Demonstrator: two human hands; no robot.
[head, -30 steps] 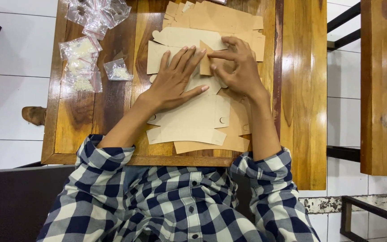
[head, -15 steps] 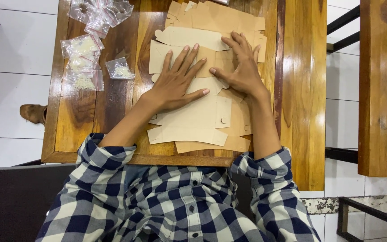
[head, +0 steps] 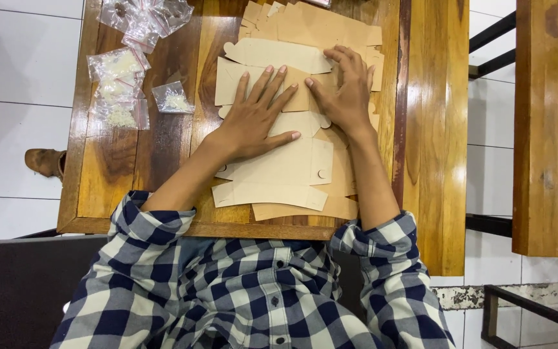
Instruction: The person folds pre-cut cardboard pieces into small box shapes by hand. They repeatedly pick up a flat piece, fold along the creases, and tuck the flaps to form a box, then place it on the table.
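Two hands rest flat on one work surface, a wooden table (head: 163,139) that fills the middle of the frame. Next in size, a stack of flat die-cut cardboard box blanks (head: 279,174) lies centre frame, long axis running from the upper edge of the frame down toward the person's checked shirt (head: 240,291). Further blanks (head: 318,26) fan out at upper centre.

Left hand (head: 253,123): fingers spread wide, palm pressed down on the top blank, gripping nothing. Right hand (head: 347,90): fingers together and slightly curled, pressing on a folded flap (head: 279,55) at the upper end of the top blank; it looks to hold nothing. Both hands lie directly on the blank, touching at the thumbs; the right sits nearer the flap, the left just below it.

Small clear plastic bags (head: 124,84) with pale contents lie upper left, well apart from both hands.
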